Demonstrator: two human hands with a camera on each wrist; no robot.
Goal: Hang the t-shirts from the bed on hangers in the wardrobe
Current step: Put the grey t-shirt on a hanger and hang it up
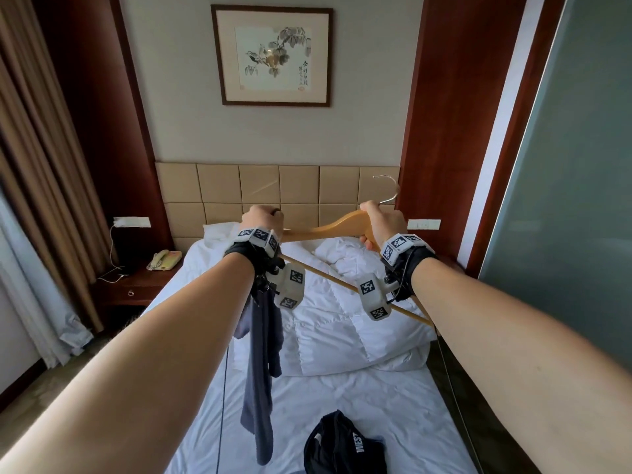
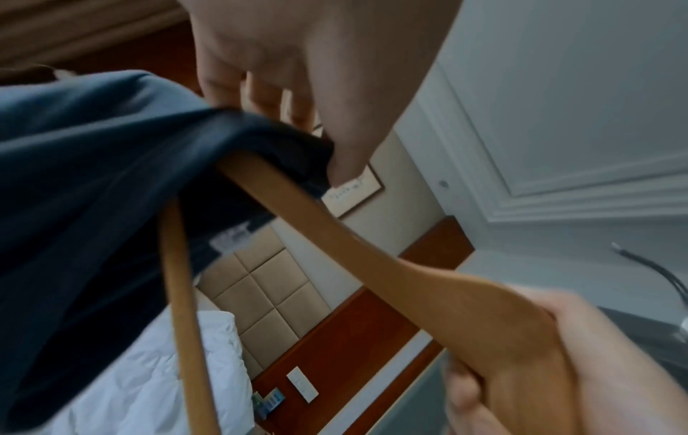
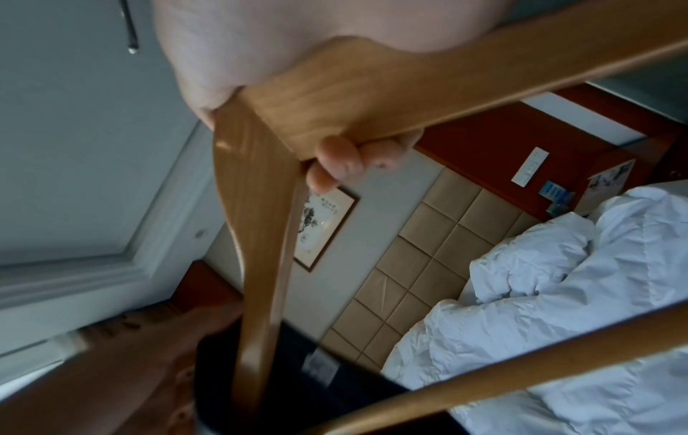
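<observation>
Head view shows both arms raised over the bed point(image 1: 342, 405): the right hand point(image 1: 383, 224) wraps its fingers round the middle of the wooden hanger point(image 1: 328, 230), while the left hand point(image 1: 261, 222) pinches the dark blue t-shirt point(image 1: 261, 354) over the hanger's left end. A black t-shirt point(image 1: 342, 446) lies crumpled on the sheet below

Tan wooden hanger point(image 1: 337, 223), navy t-shirt point(image 1: 260, 364), white duvet point(image 1: 342, 323).
</observation>
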